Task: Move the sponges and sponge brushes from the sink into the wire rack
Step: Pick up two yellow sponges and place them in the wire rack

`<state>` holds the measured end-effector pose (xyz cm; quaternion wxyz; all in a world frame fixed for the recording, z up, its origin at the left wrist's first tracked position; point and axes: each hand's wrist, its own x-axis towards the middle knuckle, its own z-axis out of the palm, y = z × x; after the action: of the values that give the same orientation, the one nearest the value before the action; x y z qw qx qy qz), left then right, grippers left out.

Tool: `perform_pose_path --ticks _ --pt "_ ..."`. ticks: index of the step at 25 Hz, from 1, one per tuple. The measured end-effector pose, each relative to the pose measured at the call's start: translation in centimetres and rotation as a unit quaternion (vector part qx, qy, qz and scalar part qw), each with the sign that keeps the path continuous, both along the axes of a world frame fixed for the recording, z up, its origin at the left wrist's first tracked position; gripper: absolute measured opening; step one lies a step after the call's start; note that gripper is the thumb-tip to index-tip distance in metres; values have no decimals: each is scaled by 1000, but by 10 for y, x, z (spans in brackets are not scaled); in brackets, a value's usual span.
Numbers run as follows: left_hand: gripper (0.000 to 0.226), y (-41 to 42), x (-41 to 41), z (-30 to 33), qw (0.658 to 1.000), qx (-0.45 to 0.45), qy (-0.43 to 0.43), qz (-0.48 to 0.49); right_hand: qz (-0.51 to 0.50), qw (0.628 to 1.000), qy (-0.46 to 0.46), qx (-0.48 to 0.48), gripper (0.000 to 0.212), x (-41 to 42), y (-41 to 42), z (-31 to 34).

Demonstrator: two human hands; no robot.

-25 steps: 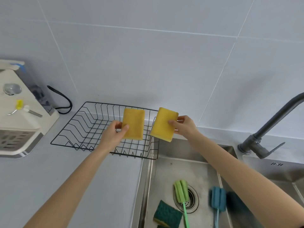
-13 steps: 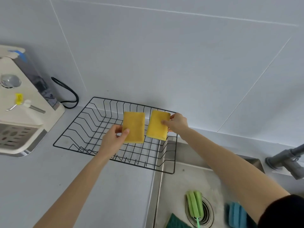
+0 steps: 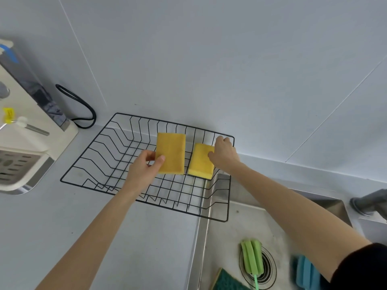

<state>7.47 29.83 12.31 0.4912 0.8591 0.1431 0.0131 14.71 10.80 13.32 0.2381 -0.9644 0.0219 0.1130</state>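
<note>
A: Sponges first: where are the two yellow ones?

B: Both over the rack (image 3: 117, 155), side by side. The left sponge (image 3: 170, 153) is pinched in the left hand (image 3: 144, 170), thumb on its near face and fingers behind, at the sponge's 8 o'clock corner. It stands above the wires, tilted up toward the camera.

A: And the other?

B: The right sponge (image 3: 201, 160) sits lower, at the rack's 3 o'clock end, just beside the first with a narrow gap between them. The right hand (image 3: 225, 153) is curled over its 2 o'clock corner, fingers on top. Whether it rests on the wires or is only held just over them, I cannot tell.

A: Is that hand really gripping it?

B: It touches the sponge and the fingers are bent around its edge, so it looks closed on it, though loosely.

A: What is left in the sink?

B: The sink (image 3: 234, 227) lies at 5 o'clock from the rack, whose right end overhangs the sink's rim. A green brush (image 3: 252, 259) lies across the drain (image 3: 269, 268). A blue brush (image 3: 307, 273) lies at 3 o'clock from it, blurred and partly hidden by the right arm. A dark green sponge (image 3: 227, 281) pokes in at the bottom edge, at 7 o'clock from the drain.

A: Anything else around?

B: A cream appliance (image 3: 35, 130) stands at 9 o'clock from the rack, with a black cord (image 3: 83, 107) looped behind it against the wall. A grey tap (image 3: 368, 203) base shows at the far right.
</note>
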Motion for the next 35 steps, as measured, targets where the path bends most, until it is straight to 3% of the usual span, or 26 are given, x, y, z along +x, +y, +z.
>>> perform_pose_path --ticks 4,8,17,23,28,31,35 --pt "33 2 7 -3 1000 -2 12 -2 127 985 -67 -92 45 -12 3 -3" --pt "34 3 20 -14 999 15 34 -4 258 943 -36 -208 68 -18 3 -24" --pt "38 -10 63 -42 991 58 121 -18 256 945 -69 -193 65 -10 -6 -41" --pt "48 -22 63 -48 992 49 103 -56 251 947 -85 -181 64 -13 -8 -43" --pt "78 -28 57 -47 973 161 64 -154 244 949 -92 -178 64 -12 -7 -46" --pt "73 -30 55 -52 954 207 88 -200 239 951 -97 -172 65 -12 -7 -48" --pt "61 -33 53 -55 954 249 54 -159 233 951 -101 -174 64 -14 -6 -50"
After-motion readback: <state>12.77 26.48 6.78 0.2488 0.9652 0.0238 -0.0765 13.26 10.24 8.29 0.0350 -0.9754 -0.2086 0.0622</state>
